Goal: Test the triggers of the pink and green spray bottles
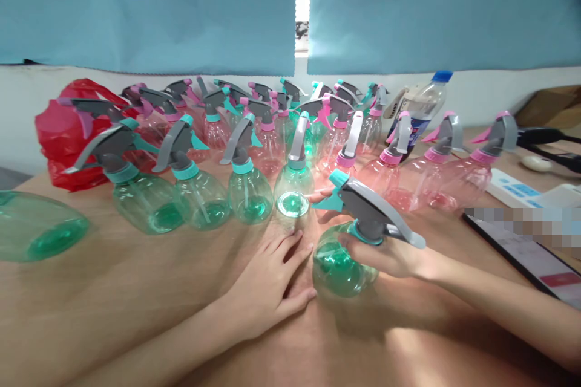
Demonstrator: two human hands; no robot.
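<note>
My right hand (390, 257) is wrapped round a green spray bottle (338, 269) with a grey and teal trigger head, a little right of the middle. The bottle leans slightly, and its trigger points left. Flat on the wooden table (181, 320), my left hand (272, 284) lies with its fingers spread, just left of that bottle and holding nothing. Beyond my hands stands a front row of green spray bottles (250, 193) on the left and pink spray bottles (385, 178) on the right.
More spray bottles crowd behind the front row, before a red plastic bag (68, 145) at left. Another green bottle (40, 227) is cut off at the left edge. At right are a blue-capped drink bottle (422, 103), a white power strip (512, 190) and a flat dark-edged device (512, 254).
</note>
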